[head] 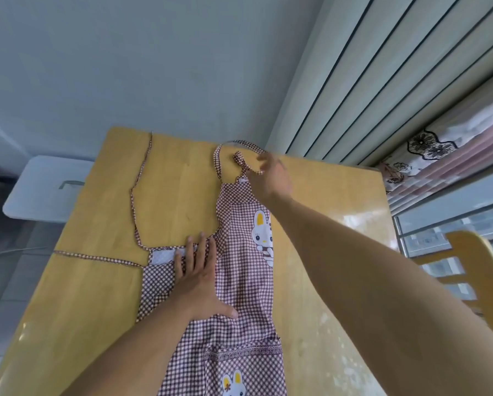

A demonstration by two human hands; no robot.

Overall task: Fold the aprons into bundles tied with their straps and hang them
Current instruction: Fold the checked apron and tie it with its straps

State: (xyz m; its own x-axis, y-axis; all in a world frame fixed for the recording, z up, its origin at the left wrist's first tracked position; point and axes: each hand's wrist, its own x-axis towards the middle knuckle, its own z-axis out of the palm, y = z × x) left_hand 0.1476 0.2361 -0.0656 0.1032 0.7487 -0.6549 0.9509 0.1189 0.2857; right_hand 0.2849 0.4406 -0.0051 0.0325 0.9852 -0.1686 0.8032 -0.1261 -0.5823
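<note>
A brown-and-white checked apron (pixel 239 281) with rabbit prints lies folded lengthwise on the yellow wooden table (pixel 96 281). My left hand (pixel 199 275) presses flat on the apron's left part, fingers spread, beside a white patch. My right hand (pixel 268 178) reaches to the apron's top end, at the neck loop (pixel 225 150); blur hides whether the fingers pinch the loop. Two waist straps (pixel 136 190) trail away to the left over the bare table top.
A white seat (pixel 48 190) stands beyond the table's far left corner. A wooden chair back (pixel 479 270) is at the right. Pleated curtains (pixel 382 81) and a window fill the right side; a plain wall lies behind.
</note>
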